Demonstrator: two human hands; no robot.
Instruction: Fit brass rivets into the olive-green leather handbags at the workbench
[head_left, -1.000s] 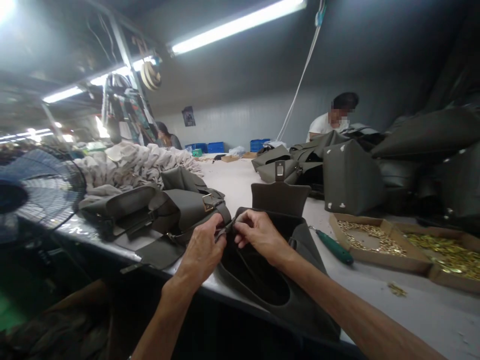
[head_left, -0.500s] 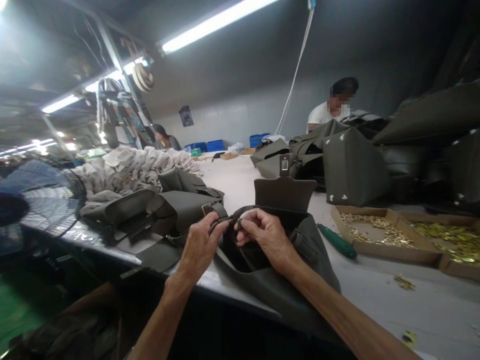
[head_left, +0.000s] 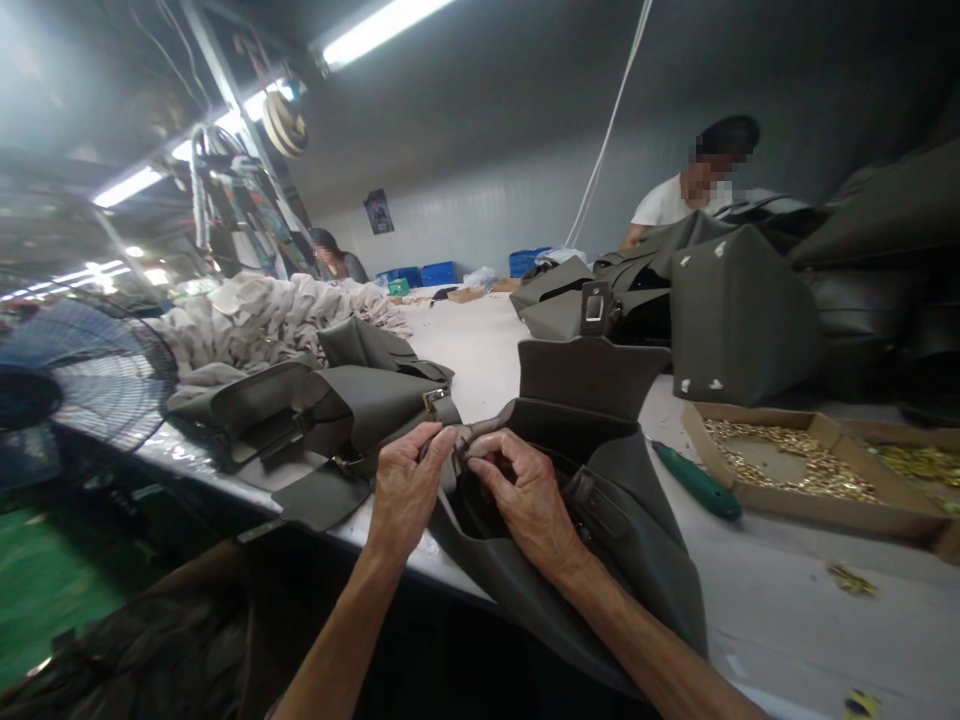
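A dark grey-green bag (head_left: 660,540) lies open at the table's front edge, its flap (head_left: 592,378) raised at the back. My left hand (head_left: 409,480) pinches a strap at the bag's left side, close to a metal buckle (head_left: 433,402). Close beside it, my right hand (head_left: 525,505) has thumb and index finger pressed together at the same strap end, over the bag's opening. Any small part between the right fingertips is too hidden to name.
Right of the bag are a green-handled tool (head_left: 697,482) and a cardboard tray (head_left: 810,505) of small gold pieces. More bags (head_left: 360,400) lie left, near a fan (head_left: 82,385). Stacked bags (head_left: 742,320) stand back right, before a person (head_left: 667,205). Pale cloth (head_left: 277,315) is heaped back left.
Both hands have come closer together at the strap, and the buckle now shows more clearly above the left fingers. The whole view has shifted slightly.
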